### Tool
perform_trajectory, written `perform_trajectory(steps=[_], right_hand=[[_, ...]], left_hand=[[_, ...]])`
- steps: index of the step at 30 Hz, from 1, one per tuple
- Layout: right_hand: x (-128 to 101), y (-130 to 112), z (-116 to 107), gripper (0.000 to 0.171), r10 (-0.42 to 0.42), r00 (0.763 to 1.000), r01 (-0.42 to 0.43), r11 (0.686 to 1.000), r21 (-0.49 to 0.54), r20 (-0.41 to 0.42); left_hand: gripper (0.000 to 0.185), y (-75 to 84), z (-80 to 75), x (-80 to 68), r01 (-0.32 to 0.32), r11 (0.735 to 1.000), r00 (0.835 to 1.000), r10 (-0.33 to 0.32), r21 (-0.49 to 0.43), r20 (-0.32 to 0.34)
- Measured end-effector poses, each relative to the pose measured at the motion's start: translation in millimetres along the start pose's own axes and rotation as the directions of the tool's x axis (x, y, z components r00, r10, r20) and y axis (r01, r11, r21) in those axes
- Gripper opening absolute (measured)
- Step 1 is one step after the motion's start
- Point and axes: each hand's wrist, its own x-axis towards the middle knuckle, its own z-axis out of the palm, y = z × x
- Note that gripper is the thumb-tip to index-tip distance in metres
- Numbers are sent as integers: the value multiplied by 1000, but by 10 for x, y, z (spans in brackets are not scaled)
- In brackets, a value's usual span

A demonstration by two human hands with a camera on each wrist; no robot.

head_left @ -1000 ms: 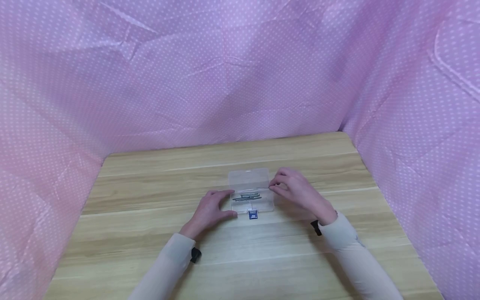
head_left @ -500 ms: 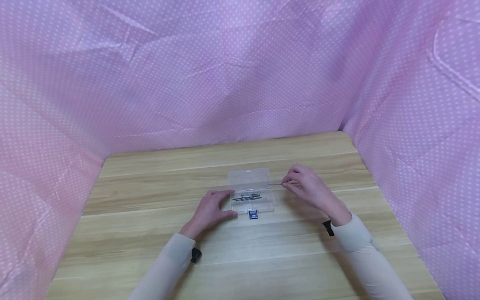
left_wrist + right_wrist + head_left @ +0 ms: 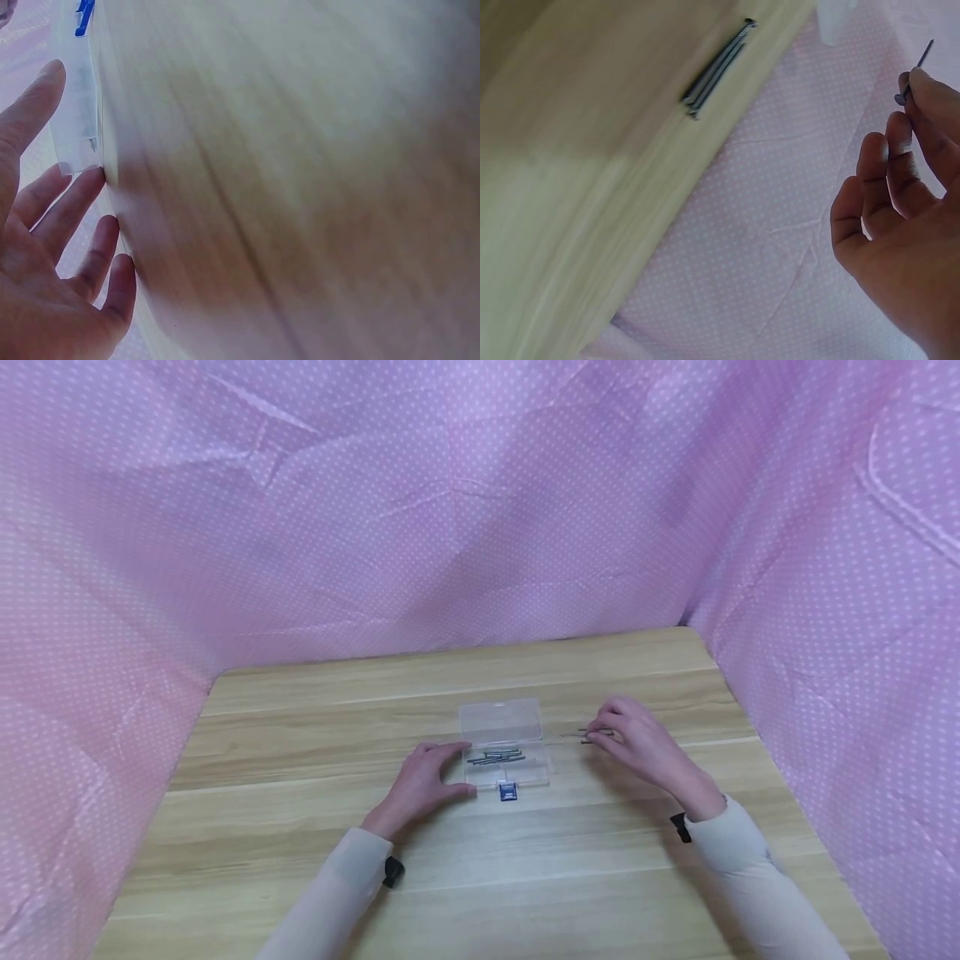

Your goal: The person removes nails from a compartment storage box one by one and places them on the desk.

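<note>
right hand (image 3: pixel 643 745) moved right of box (image 3: pixel 504 745), nail (image 3: pixel 913 73) pinched at fingertips

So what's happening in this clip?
A person works at a wooden table. The left hand rests against an open clear plastic box holding several nails. The right hand pinches one nail to the right of the box, by a few nails on the table.

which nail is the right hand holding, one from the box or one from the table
Neither: the right hand pinches a single nail, lifted apart from the nails in the clear box and those lying on the table.
</note>
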Motion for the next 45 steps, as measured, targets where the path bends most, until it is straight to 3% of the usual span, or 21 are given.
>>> perform_trajectory(steps=[17, 45], right_hand=[[-210, 299, -3, 11, -17, 1000, 19, 998, -54, 26], [-216, 477, 82, 11, 14, 988, -1, 997, -82, 152]], left_hand=[[78, 6, 22, 9, -2, 1000, 1000, 2, 4, -11], [77, 11, 11, 0, -24, 1000, 1000, 24, 0, -14]])
